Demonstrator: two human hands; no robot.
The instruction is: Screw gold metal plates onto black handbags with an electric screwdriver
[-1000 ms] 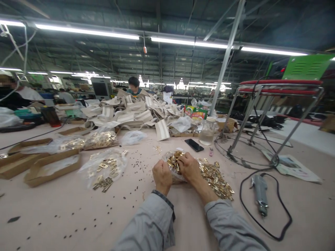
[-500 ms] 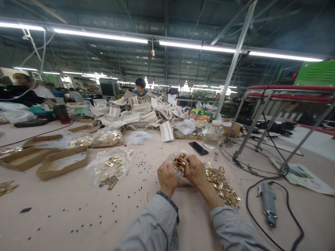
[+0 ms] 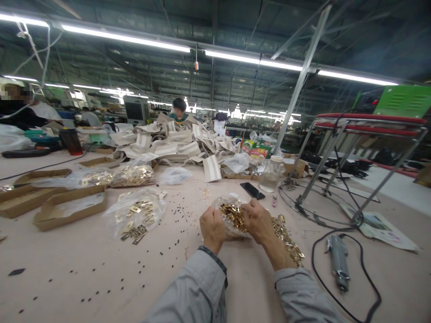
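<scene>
A clear plastic bag [image 3: 232,231] full of small gold metal pieces [image 3: 233,214] stands on the table with its mouth open. My left hand [image 3: 213,226] is closed on the bag's left edge. On the right side of the mouth, my right hand [image 3: 257,220] pinches the bag's rim, fingertips beside the gold pieces. Whether a piece is also between those fingers is hidden. Behind my right wrist lies a loose heap of gold pieces [image 3: 288,240], partly covered by the forearm.
Left are a flattened bag with gold buckle plates [image 3: 139,215] and cardboard trays [image 3: 70,208]. Beyond lie a phone [image 3: 252,190], a jar [image 3: 270,175] and a pile of beige straps [image 3: 182,143]. A corded electric screwdriver [image 3: 338,264] and a red stool [image 3: 370,119] are right. Someone sits opposite.
My right hand has shifted right, from over the gold pieces to the bag's rim, and the bag mouth looks wider. My left hand keeps its hold. The view swung slightly.
</scene>
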